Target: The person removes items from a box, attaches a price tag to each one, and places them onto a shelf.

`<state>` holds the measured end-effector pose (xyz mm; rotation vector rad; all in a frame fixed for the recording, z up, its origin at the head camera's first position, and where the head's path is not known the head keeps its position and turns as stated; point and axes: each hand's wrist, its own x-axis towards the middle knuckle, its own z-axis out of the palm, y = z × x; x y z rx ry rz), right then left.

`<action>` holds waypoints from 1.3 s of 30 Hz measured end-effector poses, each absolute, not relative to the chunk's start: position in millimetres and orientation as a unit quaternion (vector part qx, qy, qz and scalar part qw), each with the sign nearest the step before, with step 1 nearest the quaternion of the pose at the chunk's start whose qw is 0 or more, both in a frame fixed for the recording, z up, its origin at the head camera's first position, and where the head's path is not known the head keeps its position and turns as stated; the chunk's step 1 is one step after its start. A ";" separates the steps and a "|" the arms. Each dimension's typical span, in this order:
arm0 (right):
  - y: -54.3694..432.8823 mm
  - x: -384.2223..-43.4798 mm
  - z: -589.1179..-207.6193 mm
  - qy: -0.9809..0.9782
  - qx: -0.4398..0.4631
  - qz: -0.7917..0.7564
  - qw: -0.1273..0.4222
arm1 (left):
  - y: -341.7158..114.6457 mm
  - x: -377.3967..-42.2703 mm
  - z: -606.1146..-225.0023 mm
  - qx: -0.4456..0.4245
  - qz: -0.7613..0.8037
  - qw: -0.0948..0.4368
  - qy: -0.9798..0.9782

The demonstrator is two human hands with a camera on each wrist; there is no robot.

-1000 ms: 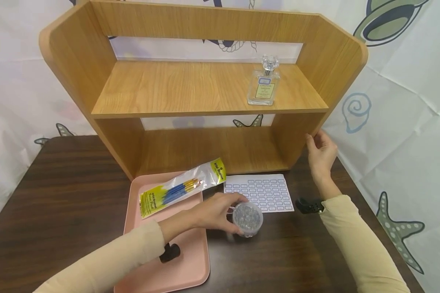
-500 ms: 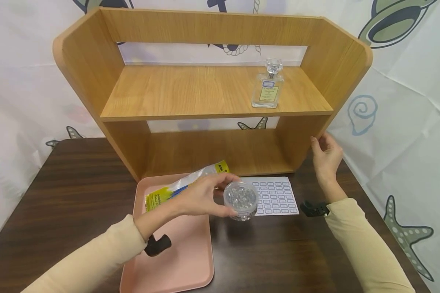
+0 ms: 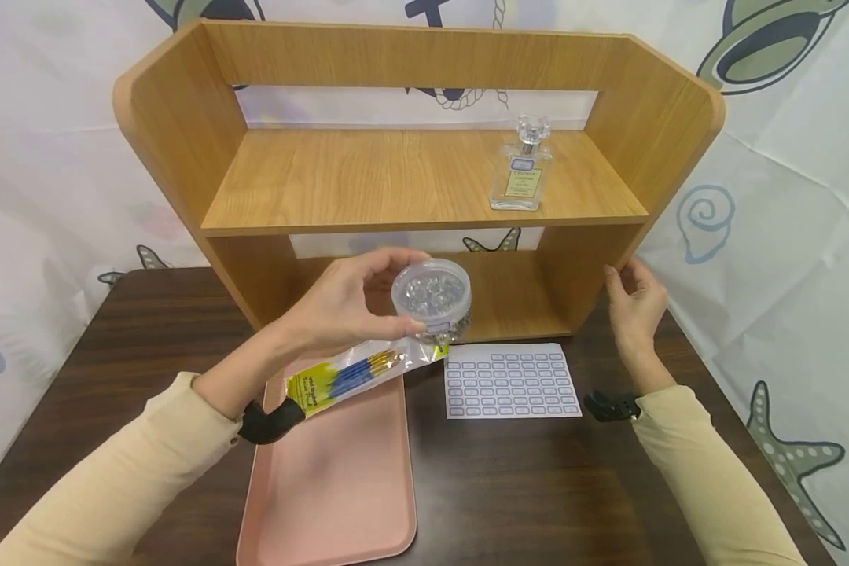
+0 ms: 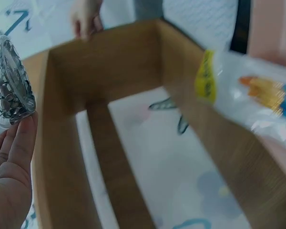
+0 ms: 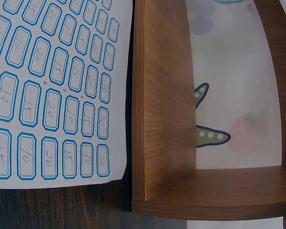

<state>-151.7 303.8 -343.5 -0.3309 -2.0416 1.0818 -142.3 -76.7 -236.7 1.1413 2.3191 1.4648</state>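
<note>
My left hand grips a clear round tub of small silver pieces that look like thumbtacks, thumb on the near side. It is held in the air in front of the lower shelf compartment. In the left wrist view the tub appears at the left edge, with the fingers against it. My right hand pinches the front edge of the right side panel of the wooden shelf unit. Only a sliver of that hand shows in the right wrist view. A glass perfume bottle stands upright on the upper shelf.
A pink tray lies on the dark table, with a pack of artist brushes across its far end. Beside it is a sheet of number labels. A patterned white cloth hangs behind.
My left hand has lifted the tub off the table and carried it up and leftward, toward the lower shelf. My right hand stays at the side panel. The head view has shifted slightly.
</note>
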 end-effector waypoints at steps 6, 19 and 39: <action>304.0 -151.0 -343.7 -0.806 -0.122 0.422 0.396 | -85.2 -159.0 -209.6 0.353 0.521 0.075 0.773; 303.8 -151.0 -343.4 -0.809 -0.116 0.415 0.400 | -100.6 -196.0 -190.4 0.293 0.486 0.003 0.824; 305.2 -152.7 -346.6 -0.799 -0.109 0.428 0.408 | -102.2 -220.1 -190.0 0.277 0.469 0.023 0.838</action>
